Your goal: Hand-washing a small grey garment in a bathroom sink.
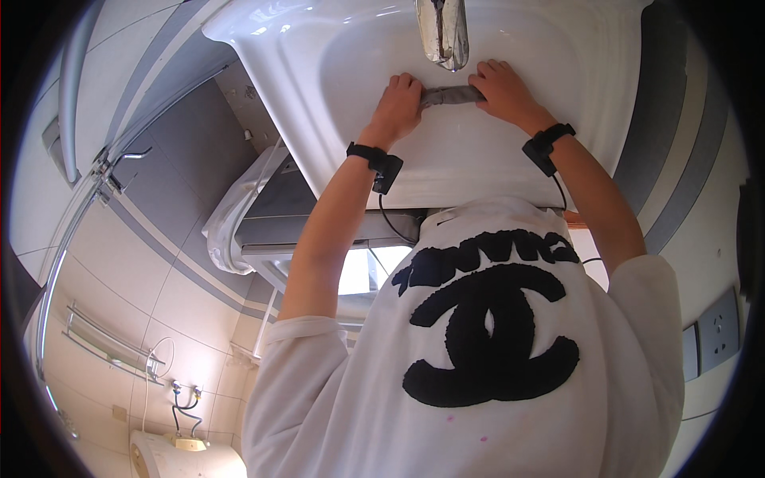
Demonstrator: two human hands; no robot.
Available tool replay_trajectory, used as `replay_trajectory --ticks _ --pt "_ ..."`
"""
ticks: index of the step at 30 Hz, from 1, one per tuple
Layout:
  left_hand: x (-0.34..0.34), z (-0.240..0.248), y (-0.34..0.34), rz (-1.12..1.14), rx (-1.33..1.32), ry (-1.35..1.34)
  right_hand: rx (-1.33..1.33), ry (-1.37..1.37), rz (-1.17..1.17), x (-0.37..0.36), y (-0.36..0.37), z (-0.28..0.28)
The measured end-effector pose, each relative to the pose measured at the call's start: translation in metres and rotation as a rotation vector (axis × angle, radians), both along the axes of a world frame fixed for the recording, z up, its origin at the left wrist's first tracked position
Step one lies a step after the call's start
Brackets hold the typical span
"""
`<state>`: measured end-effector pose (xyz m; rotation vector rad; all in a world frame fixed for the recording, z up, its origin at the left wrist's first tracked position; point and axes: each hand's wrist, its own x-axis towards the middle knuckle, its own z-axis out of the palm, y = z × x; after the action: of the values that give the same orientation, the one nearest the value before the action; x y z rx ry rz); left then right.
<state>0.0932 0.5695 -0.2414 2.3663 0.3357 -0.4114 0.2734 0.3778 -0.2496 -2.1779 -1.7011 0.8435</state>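
A grey cloth (453, 95), bunched into a narrow strip, stretches between my two hands over the basin of a white sink (343, 159). My left hand (398, 107) is closed round one end. The other end is in my right hand (504, 92), its fingers curled over it. The metal faucet (443, 36) hangs just beyond the cloth, apart from it. No water shows running from the spout. Parts of the cloth are hidden inside my fingers.
Black bands with small boxes (388, 171) sit on my wrists, with cables trailing toward my white shirt (343, 398). Left of the sink are a metal shower pipe (56, 279) and a wall shelf (107, 342). A wall socket (719, 328) is at the right.
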Motion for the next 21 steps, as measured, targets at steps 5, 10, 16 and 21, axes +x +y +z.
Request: replay_trajectory --ticks 5,10,16,21 --pt "0.011 0.026 -0.006 0.094 -0.391 0.27 0.048 0.138 -0.033 0.007 -0.013 0.015" --pt "0.018 0.033 -0.015 0.075 -0.414 0.135 -0.058 0.298 -0.171 0.005 -0.013 0.019" --pt "0.026 0.043 -0.014 -0.039 -0.142 0.294 -0.196 0.296 -0.142 0.005 -0.011 0.025" --pt "0.031 0.048 -0.017 -0.061 -0.077 0.474 -0.273 0.268 -0.057 -0.001 0.003 0.052"
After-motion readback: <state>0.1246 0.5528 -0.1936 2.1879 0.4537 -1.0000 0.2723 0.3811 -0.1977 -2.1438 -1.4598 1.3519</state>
